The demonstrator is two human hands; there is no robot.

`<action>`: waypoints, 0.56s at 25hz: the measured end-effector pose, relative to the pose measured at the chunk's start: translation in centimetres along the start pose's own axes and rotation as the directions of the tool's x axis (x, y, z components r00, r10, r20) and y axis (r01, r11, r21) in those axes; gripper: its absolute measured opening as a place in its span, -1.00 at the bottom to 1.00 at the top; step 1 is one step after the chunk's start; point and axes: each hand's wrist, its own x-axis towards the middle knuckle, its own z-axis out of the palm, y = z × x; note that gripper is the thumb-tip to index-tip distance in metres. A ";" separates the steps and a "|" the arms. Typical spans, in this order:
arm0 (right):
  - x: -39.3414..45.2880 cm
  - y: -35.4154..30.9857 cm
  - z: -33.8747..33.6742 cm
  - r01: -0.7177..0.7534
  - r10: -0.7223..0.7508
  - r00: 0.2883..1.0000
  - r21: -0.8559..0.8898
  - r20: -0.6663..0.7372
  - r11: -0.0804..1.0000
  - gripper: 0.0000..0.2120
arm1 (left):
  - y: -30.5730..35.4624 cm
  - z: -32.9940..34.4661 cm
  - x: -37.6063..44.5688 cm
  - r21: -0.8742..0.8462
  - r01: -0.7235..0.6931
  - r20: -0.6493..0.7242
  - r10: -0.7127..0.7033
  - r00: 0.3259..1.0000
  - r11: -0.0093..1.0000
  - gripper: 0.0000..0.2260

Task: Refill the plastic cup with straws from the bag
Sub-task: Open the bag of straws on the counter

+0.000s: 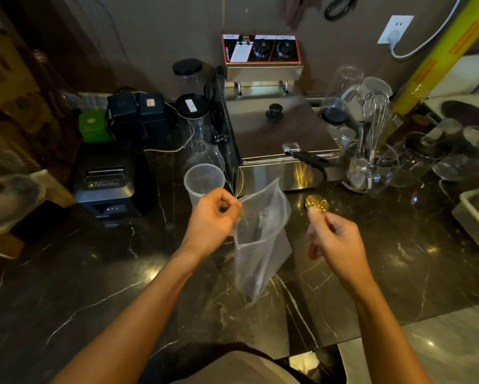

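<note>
A: Where are the hands?

B: Both reach out over a dark marbled table (94, 286). The left hand (210, 217) has its fingers (227, 202) pinched on the top edge of a clear plastic bag (260, 239), holding it up above the table.

A: What is in the bag?

B: Something purplish shows through the plastic; it is too blurred to tell whether these are straws.

A: And the right hand?

B: The right hand (332, 236) hangs to the right of the bag, apart from it, fingers loosely curled around nothing I can see.

A: Where is the cup?

B: The plastic cup (203, 182) stands upright on the table just behind the left hand, beside a steel fryer (274, 142). It looks empty. A round gold object (317, 203) lies just past the right hand's fingertips.
</note>
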 end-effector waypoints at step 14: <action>-4.9 7.3 9.5 0.055 0.011 0.991 -0.475 0.134 0.878 -0.56 | 0.9 3.2 -0.1 -0.296 0.107 -0.014 -0.117 0.993 0.949 -0.92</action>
